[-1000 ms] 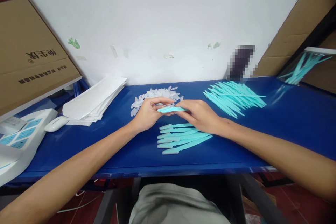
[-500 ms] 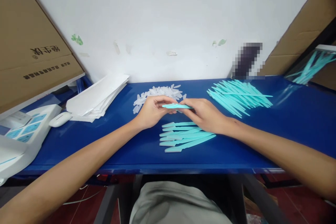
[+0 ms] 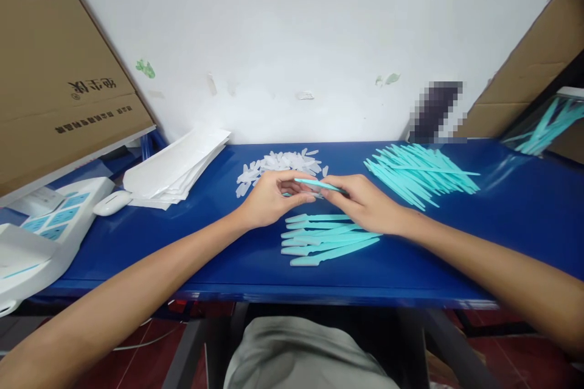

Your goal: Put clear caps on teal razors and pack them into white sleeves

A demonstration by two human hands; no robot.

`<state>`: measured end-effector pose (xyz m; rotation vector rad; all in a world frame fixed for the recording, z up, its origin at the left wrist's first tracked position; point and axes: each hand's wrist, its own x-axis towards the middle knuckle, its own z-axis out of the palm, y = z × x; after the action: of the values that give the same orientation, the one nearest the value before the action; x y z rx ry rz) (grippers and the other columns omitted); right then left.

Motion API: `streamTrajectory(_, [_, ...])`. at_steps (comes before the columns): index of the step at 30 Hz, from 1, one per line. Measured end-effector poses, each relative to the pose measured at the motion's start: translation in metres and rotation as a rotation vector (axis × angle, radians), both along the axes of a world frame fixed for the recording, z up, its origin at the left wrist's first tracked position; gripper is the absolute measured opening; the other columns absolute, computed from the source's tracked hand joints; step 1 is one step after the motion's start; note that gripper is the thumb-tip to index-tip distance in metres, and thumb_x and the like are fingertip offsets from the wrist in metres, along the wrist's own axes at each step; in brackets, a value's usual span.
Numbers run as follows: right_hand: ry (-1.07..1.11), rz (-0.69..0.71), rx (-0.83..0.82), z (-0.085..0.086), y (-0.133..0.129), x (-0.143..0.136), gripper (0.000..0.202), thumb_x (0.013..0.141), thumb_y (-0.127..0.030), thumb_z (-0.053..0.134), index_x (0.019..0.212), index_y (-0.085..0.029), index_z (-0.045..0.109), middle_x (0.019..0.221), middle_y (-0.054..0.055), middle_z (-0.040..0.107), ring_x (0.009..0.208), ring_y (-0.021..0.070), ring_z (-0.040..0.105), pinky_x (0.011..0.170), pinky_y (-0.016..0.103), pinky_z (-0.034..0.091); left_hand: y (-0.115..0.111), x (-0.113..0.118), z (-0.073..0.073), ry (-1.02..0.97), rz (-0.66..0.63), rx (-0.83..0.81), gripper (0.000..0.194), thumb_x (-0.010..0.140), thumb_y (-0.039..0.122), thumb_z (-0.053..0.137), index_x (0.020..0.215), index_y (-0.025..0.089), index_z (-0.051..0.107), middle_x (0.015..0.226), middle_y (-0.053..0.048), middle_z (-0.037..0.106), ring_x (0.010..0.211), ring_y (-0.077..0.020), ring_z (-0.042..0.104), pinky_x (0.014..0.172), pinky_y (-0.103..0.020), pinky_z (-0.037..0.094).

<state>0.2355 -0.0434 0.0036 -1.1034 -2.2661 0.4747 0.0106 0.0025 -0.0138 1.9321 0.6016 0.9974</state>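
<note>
My right hand (image 3: pixel 365 200) pinches a turquoise eyebrow razor (image 3: pixel 314 183), held level above the table with its far end pointing left. My left hand (image 3: pixel 271 197) is curled at that end, fingers and thumb bent towards each other. A little turquoise shows in its palm and something pale lies near its fingertips, but what it grips is partly hidden. Below both hands, several capped turquoise razors (image 3: pixel 319 246) lie side by side, tips to the left. Behind my left hand spreads a heap of small clear blade caps (image 3: pixel 292 161).
A big pile of turquoise razors (image 3: pixel 415 173) lies at the back right. White packets (image 3: pixel 176 164) and a white device with blue panels (image 3: pixel 59 219) sit on the left. A cardboard box (image 3: pixel 68 85) leans beside them. The blue table (image 3: pixel 219 267) meets a white wall.
The razor has shifted slightly and is now tilted down to the right. My left fingers have opened a little around its end. The view has moved slightly.
</note>
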Motion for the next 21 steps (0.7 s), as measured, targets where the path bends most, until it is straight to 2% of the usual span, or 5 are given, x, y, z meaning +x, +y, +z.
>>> streamTrajectory(9, [-0.021, 0.056, -0.032, 0.002, -0.002, 0.002, 0.040, 0.107, -0.046, 0.041, 0.091, -0.019, 0.067, 0.075, 0.001, 0.065, 0.065, 0.0147, 0.053, 0.064, 0.028, 0.036, 0.000, -0.001, 0.002, -0.025, -0.012, -0.092, 0.036, 0.076, 0.039, 0.088, 0.101, 0.015, 0.078, 0.097, -0.009, 0.078, 0.087, -0.0218, 0.076, 0.083, -0.035, 0.063])
streamTrajectory(14, [-0.032, 0.068, -0.032, 0.002, -0.002, 0.004, 0.045, 0.106, -0.050, 0.040, 0.090, -0.019, 0.068, 0.073, 0.000, 0.064, 0.063, 0.0140, 0.052, 0.063, 0.028, 0.036, 0.000, -0.004, 0.004, 0.098, -0.025, 0.068, 0.027, 0.086, 0.042, 0.079, 0.096, 0.017, 0.076, 0.089, -0.006, 0.075, 0.079, -0.0169, 0.070, 0.072, -0.027, 0.057])
streamTrajectory(17, [-0.028, 0.007, -0.026, 0.003, -0.002, 0.008, 0.041, 0.106, -0.050, 0.042, 0.117, -0.020, 0.067, 0.076, 0.000, 0.065, 0.061, 0.0152, 0.053, 0.062, 0.029, 0.038, 0.005, -0.010, 0.005, 0.239, 0.016, 0.277, 0.023, 0.091, 0.040, 0.074, 0.095, 0.017, 0.074, 0.083, -0.004, 0.070, 0.072, -0.0141, 0.063, 0.068, -0.026, 0.050])
streamTrajectory(19, [-0.035, -0.050, 0.006, 0.004, 0.000, 0.014, 0.048, 0.106, -0.049, 0.042, 0.143, -0.020, 0.051, 0.077, 0.001, 0.066, 0.060, 0.0172, 0.054, 0.062, 0.031, 0.040, 0.009, -0.014, 0.006, 0.335, 0.034, 0.373, 0.023, 0.091, 0.041, 0.073, 0.093, 0.017, 0.073, 0.080, -0.003, 0.068, 0.070, -0.0137, 0.060, 0.067, -0.026, 0.047])
streamTrajectory(21, [-0.066, -0.064, 0.054, 0.006, 0.003, 0.023, 0.050, 0.107, -0.047, 0.038, 0.148, -0.020, 0.040, 0.086, 0.005, 0.069, 0.067, 0.0203, 0.060, 0.065, 0.033, 0.044, 0.010, -0.017, 0.007, 0.403, 0.026, 0.391, 0.024, 0.091, 0.042, 0.073, 0.091, 0.018, 0.073, 0.078, -0.002, 0.067, 0.070, -0.0139, 0.059, 0.067, -0.026, 0.045])
